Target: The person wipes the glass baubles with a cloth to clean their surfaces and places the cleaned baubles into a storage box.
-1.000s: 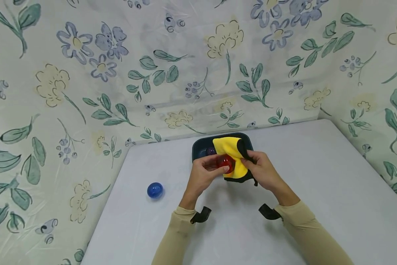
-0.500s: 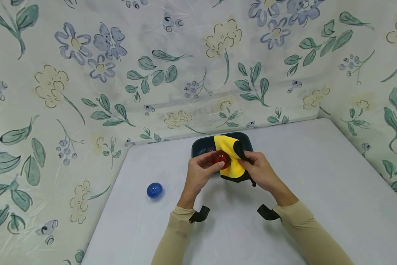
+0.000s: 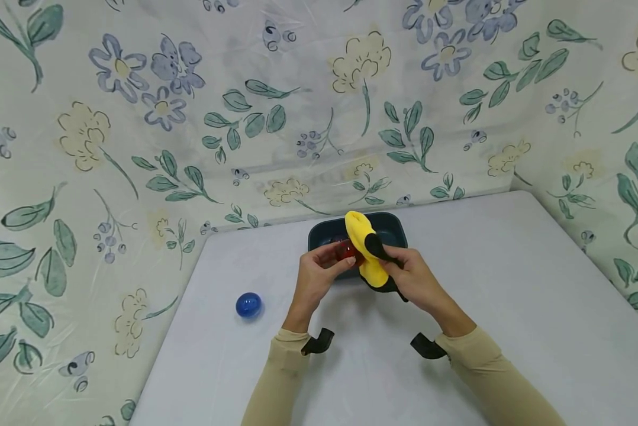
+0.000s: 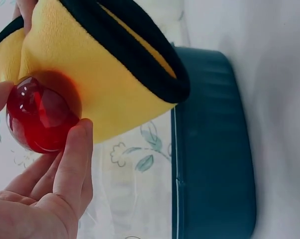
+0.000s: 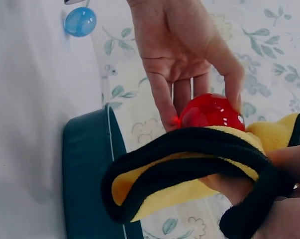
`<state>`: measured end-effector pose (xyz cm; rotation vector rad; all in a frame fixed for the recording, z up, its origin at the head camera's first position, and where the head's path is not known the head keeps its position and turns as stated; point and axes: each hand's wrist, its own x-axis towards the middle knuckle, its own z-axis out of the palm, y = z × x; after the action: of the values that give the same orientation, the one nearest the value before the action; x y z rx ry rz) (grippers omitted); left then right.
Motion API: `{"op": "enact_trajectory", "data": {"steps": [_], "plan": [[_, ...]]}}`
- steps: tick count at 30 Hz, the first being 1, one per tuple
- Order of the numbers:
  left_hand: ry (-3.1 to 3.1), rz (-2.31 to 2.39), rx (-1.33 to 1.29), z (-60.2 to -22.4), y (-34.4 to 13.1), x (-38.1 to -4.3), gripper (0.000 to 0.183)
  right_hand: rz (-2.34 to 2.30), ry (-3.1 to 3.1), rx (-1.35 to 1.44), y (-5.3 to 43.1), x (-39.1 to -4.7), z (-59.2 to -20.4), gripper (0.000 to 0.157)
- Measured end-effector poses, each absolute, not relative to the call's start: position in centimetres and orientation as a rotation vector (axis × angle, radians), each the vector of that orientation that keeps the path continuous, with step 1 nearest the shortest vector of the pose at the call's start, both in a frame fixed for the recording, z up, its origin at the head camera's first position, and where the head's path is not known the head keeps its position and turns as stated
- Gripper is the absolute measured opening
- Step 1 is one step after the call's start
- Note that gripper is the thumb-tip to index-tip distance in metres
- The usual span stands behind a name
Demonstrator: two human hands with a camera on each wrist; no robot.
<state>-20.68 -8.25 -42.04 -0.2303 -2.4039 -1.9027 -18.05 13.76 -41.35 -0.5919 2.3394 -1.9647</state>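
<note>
My left hand [image 3: 319, 273] pinches a clear red ball [image 4: 43, 117] between its thumb and fingertips, above the near side of a dark teal tub [image 3: 319, 232]. In the right wrist view, the ball's lower part is hidden behind a yellow cloth [image 5: 189, 200] with black edging. My right hand [image 3: 412, 277] grips this cloth, which is folded over and bunched at the fingers. In the left wrist view the yellow side lies right against the red ball. A glossy blue ball [image 3: 249, 305] rests on the table, left of both hands.
The white table [image 3: 511, 296] meets a flower-printed sheet [image 3: 297, 118] just behind the tub. Both wrists carry black mounts, the left wrist mount [image 3: 318, 342] and the right wrist mount [image 3: 428, 347], standing out inward over the table.
The red ball and left hand have shifted slightly left and up. The cloth has turned and folded narrower, showing less yellow, as my right hand moved slightly left. The blue ball stayed put.
</note>
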Motion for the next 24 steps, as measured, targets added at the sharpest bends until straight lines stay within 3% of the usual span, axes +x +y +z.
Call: {"op": "enact_trajectory", "data": {"steps": [10, 24], "plan": [[-2.518, -1.884, -0.260, -41.99, -8.03, -20.56, 0.045, -1.912, 2.425, -0.612, 13.92, -17.71, -41.02, 0.041], [-2.608, -1.837, -0.505, -42.31, -7.71, -20.30, 0.036, -1.875, 2.464, -0.625, 14.40, -18.01, -41.10, 0.039]]}}
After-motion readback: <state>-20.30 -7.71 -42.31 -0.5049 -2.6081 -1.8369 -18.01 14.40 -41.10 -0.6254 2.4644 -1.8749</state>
